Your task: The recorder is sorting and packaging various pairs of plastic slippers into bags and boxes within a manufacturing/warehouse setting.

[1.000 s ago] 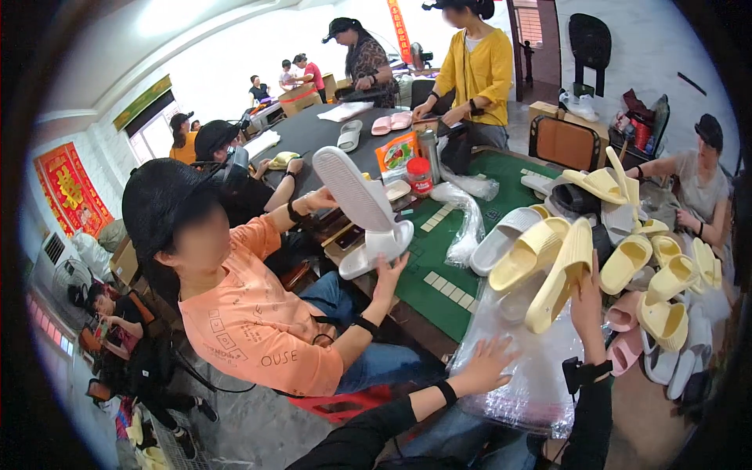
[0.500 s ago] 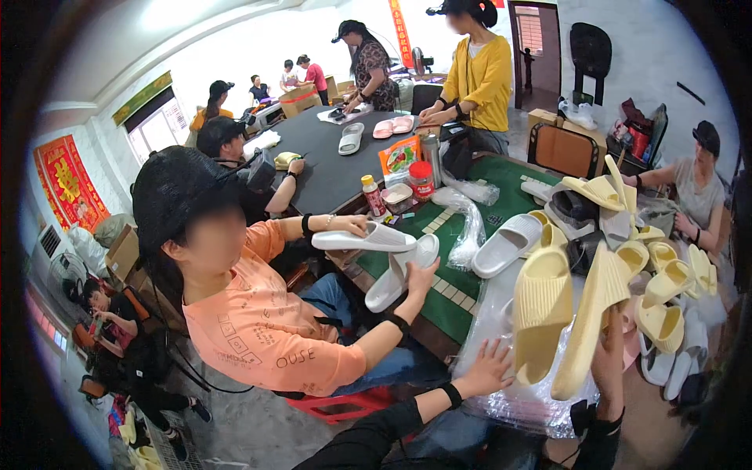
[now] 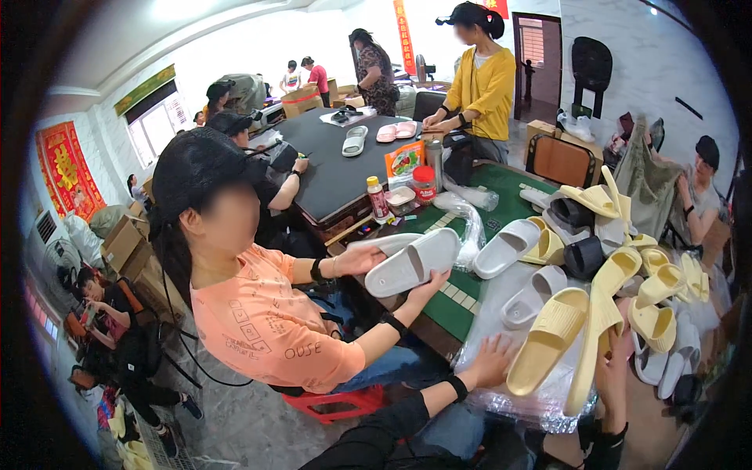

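My right hand (image 3: 615, 362) grips a pale yellow slipper (image 3: 593, 345), which stands on edge with its side toward me. Beside it a second yellow slipper (image 3: 548, 342) is tilted so that its footbed shows. My left hand (image 3: 490, 360) has its fingers stretched out at this slipper's left edge, over clear plastic wrapping (image 3: 501, 403). Whether the fingertips touch the slipper, I cannot tell. Just beyond lies a light grey slipper (image 3: 534, 298). A larger one (image 3: 506, 249) is farther back.
Yellow, grey and black slippers (image 3: 656, 325) are heaped on my right. On my left a co-worker in orange (image 3: 274, 313) holds two whitish slippers (image 3: 413, 262) over the green table (image 3: 439, 313). Behind stand a red-lidded jar (image 3: 424, 184) and a bottle (image 3: 377, 197).
The left yellow slipper has turned, showing its footbed, and a grey slipper behind it has come into sight. The co-worker's slippers have come together. A person at right has raised a grey-green cloth.
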